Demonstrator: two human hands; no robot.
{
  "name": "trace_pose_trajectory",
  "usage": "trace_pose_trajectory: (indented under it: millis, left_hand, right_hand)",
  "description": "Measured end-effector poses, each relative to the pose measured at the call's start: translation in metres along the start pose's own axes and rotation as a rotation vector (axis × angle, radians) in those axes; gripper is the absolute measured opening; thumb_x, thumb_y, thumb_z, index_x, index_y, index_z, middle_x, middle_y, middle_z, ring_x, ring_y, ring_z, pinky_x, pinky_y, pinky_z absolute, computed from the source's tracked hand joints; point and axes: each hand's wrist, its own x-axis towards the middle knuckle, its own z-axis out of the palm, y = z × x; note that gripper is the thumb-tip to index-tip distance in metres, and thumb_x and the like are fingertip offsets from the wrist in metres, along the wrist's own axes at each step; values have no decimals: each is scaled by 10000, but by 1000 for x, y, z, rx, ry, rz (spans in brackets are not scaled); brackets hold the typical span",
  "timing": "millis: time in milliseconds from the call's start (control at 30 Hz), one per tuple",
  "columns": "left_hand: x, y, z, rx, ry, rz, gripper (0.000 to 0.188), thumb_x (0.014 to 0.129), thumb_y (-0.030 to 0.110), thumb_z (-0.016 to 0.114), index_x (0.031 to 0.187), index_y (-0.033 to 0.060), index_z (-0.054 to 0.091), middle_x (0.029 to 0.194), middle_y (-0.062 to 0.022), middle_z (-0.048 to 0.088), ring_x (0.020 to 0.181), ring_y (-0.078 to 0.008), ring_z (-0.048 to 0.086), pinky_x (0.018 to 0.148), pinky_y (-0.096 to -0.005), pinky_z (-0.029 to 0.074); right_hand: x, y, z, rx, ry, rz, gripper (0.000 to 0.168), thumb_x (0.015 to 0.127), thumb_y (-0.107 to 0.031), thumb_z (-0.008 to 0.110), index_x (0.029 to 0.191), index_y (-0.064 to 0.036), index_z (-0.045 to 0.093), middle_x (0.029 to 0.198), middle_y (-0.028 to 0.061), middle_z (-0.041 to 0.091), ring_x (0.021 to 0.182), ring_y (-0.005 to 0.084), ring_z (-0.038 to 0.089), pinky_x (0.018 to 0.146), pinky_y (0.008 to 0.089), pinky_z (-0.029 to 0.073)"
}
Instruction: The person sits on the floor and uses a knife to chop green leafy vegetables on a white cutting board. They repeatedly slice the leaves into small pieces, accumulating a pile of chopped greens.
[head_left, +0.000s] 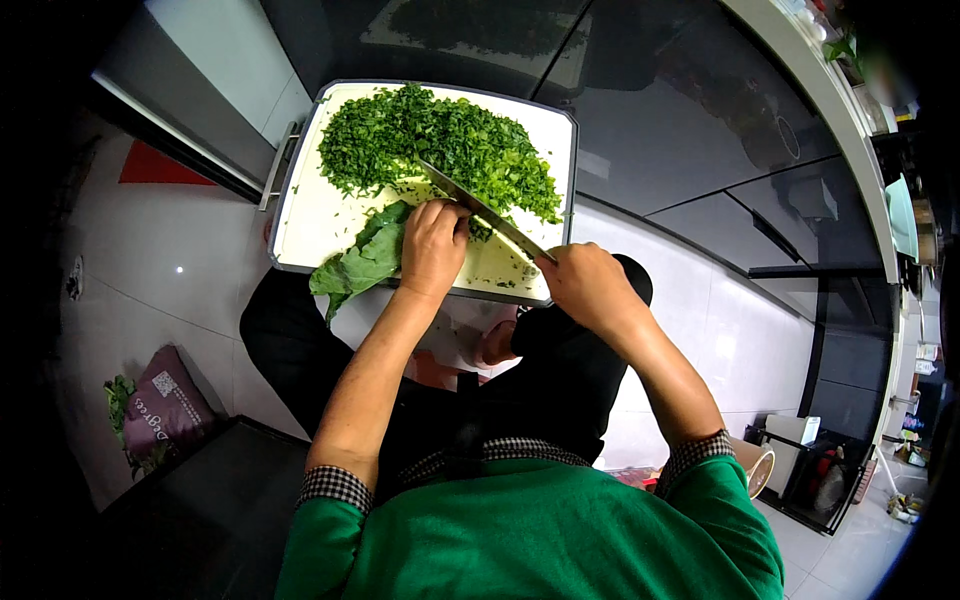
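A white cutting board (300, 225) with a dark rim lies above my knees, against dark glossy cabinets. Finely chopped green leaves (442, 139) cover its far part. My left hand (435, 244) presses on a bunch of large leafy greens (367, 259), whose leaves hang over the board's near edge. In my right hand (589, 285) is the handle of a kitchen knife (487, 214); its blade slants to the far left, beside my left fingertips, its tip at the chopped leaves. Small green bits lie near the board's right corner.
Dark cabinet fronts (675, 112) rise beyond the board and along the right. A purple bag (169, 405) with greens stands on the tiled floor at the left. A black rack (817, 480) and a round bin (752, 466) are at the lower right.
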Motion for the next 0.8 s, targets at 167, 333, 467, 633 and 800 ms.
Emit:
trace_pose_trajectory:
  millis: [167, 333, 467, 633, 800]
  left_hand:
    - [2, 2, -2, -2, -14, 9, 168, 676, 6, 654, 829, 50, 600, 820, -93, 543, 832, -303, 532, 757, -401, 442]
    - [4, 3, -4, 65, 46, 73, 175, 671, 27, 669, 826, 62, 597, 831, -85, 544, 850, -291, 524, 781, -406, 418]
    - [5, 5, -8, 147, 32, 67, 168, 674, 42, 676, 816, 70, 589, 832, -81, 545, 851, -284, 521, 786, -409, 407]
    - [1, 2, -2, 69, 6, 4, 142, 684, 47, 675, 790, 67, 583, 819, -82, 544, 839, -290, 525, 755, -403, 418]
    - [1, 0, 1, 54, 39, 11, 137, 681, 50, 679, 779, 62, 584, 808, -84, 551, 820, -288, 535, 745, -402, 424]
  right_hand:
    - [38, -14, 22, 63, 51, -48, 351, 874, -287, 535, 757, 26, 644, 699, 247, 607, 689, 424, 594, 658, 478, 483]
    - [43, -21, 25, 61, 102, -70, 348, 871, -287, 537, 777, 27, 652, 695, 247, 606, 684, 425, 592, 659, 476, 483]
    - [30, -12, 17, 52, 78, -63, 336, 871, -281, 538, 780, 21, 653, 691, 246, 603, 677, 425, 588, 649, 475, 479]
    - [16, 1, 10, 62, 62, -40, 323, 874, -274, 536, 798, 18, 650, 689, 246, 594, 668, 429, 576, 627, 477, 466]
    - [1, 3, 2, 59, 53, -23, 314, 879, -267, 533, 803, 14, 652, 670, 244, 587, 648, 423, 572, 615, 470, 463]
